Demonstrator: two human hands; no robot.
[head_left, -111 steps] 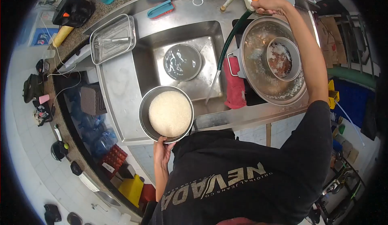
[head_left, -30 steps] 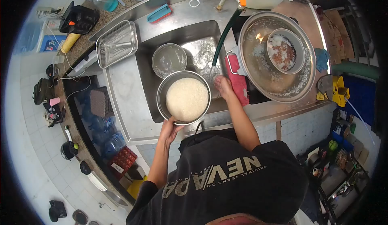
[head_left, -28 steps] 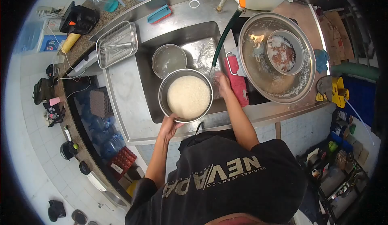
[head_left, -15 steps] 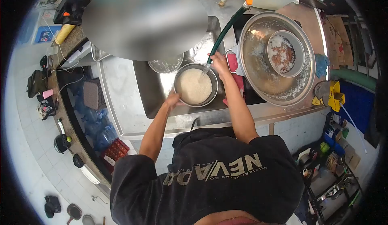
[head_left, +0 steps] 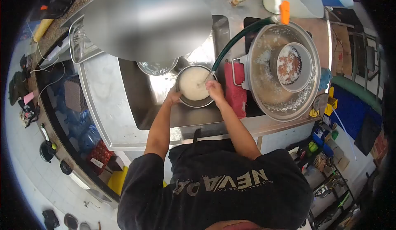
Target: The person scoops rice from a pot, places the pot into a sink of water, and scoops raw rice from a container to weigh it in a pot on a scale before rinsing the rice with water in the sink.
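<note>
A round metal pot (head_left: 198, 103) stands in the sink (head_left: 138, 106) with pale rice under cloudy water (head_left: 193, 83). My left hand (head_left: 174, 96) grips its left rim, thumb side up. My right hand (head_left: 215, 90) is closed at the right rim, and its fingertips are partly hidden. The end of a dark green hose (head_left: 231, 44) hangs over the pot just above my right hand, and water runs from it into the pot.
Right of the sink, a large metal pot (head_left: 264, 110) holds cloudy water and a smaller round container (head_left: 308, 67). A red cloth (head_left: 235, 96) lies beside its handle. Behind my pot sits another metal bowl (head_left: 159, 68). An orange-handled tap (head_left: 284, 13) feeds the hose.
My right hand has moved off the hose end, down to the pot's right rim. The water over the rice looks cloudier and covers more of it. My view has shifted slightly.
</note>
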